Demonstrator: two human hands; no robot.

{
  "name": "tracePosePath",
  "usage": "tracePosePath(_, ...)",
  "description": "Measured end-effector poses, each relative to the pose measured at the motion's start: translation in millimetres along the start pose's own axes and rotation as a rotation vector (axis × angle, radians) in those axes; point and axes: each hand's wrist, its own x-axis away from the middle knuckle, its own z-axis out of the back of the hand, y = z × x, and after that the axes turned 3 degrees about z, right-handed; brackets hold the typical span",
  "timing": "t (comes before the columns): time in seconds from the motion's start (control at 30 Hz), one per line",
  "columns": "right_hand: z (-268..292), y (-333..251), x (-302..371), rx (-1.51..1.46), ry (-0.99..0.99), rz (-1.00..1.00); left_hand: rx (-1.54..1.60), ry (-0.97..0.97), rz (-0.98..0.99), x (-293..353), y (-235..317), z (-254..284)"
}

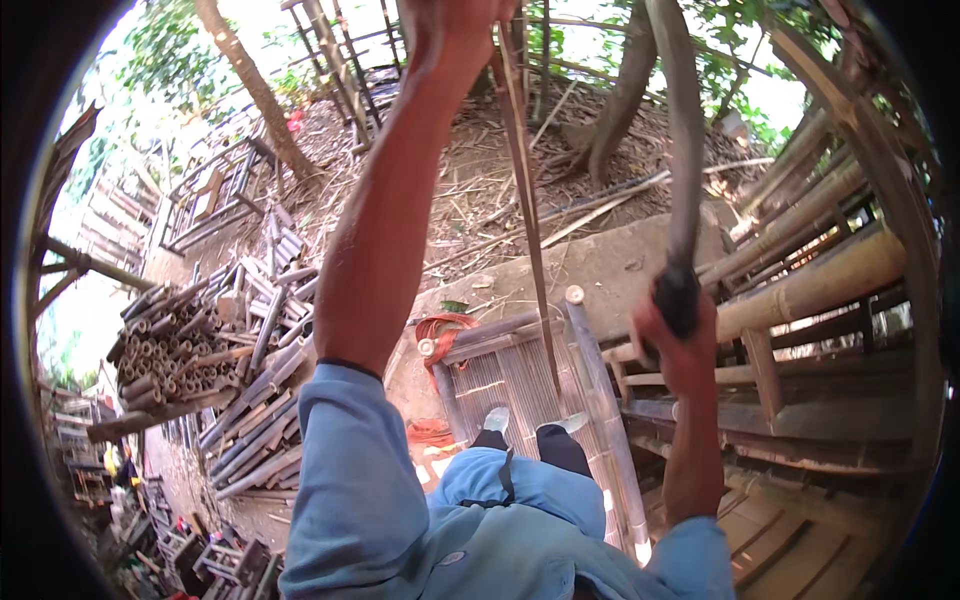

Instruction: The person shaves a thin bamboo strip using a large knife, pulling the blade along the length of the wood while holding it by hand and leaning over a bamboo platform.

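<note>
My left hand (455,25) is raised at the top edge of the view, partly cut off, and looks closed round the upper end of a long thin bamboo strip (527,190). The strip hangs down in front of me, its lower end over a slatted bamboo bench (520,375). In my right hand (683,345), fingers wrapped round its black handle, is a machete (685,150). Its long, slightly curved grey blade points up and away, to the right of the strip and apart from it. My feet are on the bench slats.
Stacked bamboo pieces (190,360) lie to the left. On the right runs a bamboo railing and seat (820,285). An orange cloth (440,328) hangs at the bench's far left corner. Trees (625,100) and littered ground lie beyond; small frames (215,565) stand lower left.
</note>
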Motion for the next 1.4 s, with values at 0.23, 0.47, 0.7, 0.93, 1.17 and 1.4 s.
tracePosePath(0.23, -68, 21, -135, 0.079, -0.022, 0.112, 0.225, 0.074, 0.149, 13, -12, -18)
tracePosePath(0.47, -87, 52, -137, -0.162, 0.057, 0.227, 0.185, 0.276, -0.070, 26, -9, 22)
tracePosePath(0.7, -84, 62, -133, -0.192, -0.031, 0.158, 0.100, 0.355, -0.087, 48, 8, 58)
tracePosePath(0.93, -25, 58, -139, -0.290, 0.042, 0.214, 0.130, 0.353, -0.101, 58, 9, 120)
tracePosePath(1.17, 22, 30, -139, -0.194, 0.082, 0.203, 0.095, 0.684, -0.038, 53, 35, 243)
tracePosePath(1.4, -26, 28, -135, -0.119, -0.064, 0.140, -0.022, 0.317, 0.014, 14, 34, 142)
